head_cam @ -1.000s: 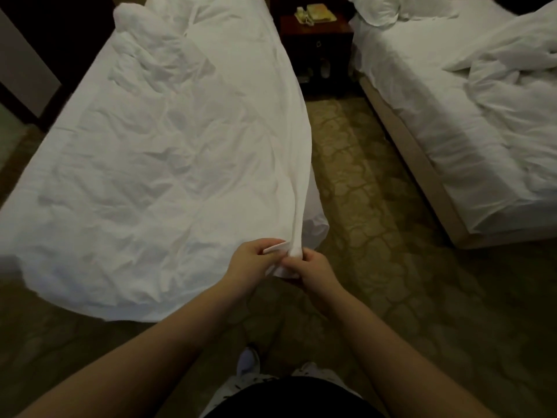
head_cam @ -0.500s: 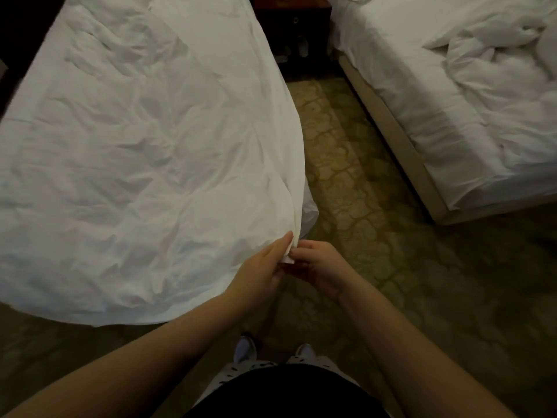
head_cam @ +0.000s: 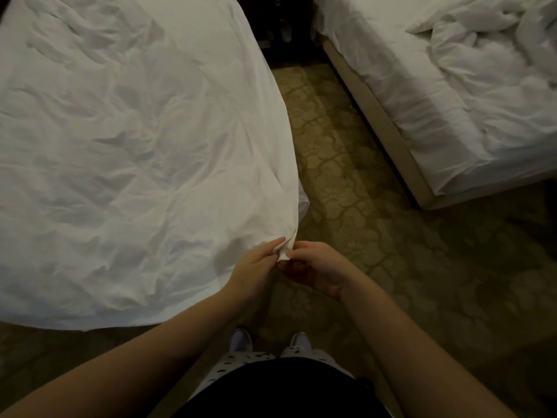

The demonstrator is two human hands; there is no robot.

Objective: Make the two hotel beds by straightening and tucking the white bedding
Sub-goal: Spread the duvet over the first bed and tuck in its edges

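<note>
At lower centre, the left hand (head_cam: 256,268) and right hand (head_cam: 319,268) each have a grip clamped on one corner (head_cam: 284,251) of the sheet (head_cam: 135,152) spread across the left of the frame, probably to pull it taut. Upper right, the other bed (head_cam: 437,95) lies rumpled.

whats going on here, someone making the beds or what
A person stands at the foot corner of the near bed and pinches one corner of the white sheet with both the left hand and the right hand. The sheet is spread over that bed but wrinkled, and its lower edge hangs loose and untucked. The other bed, across the carpet, has its bedding in a rumpled heap.
</note>
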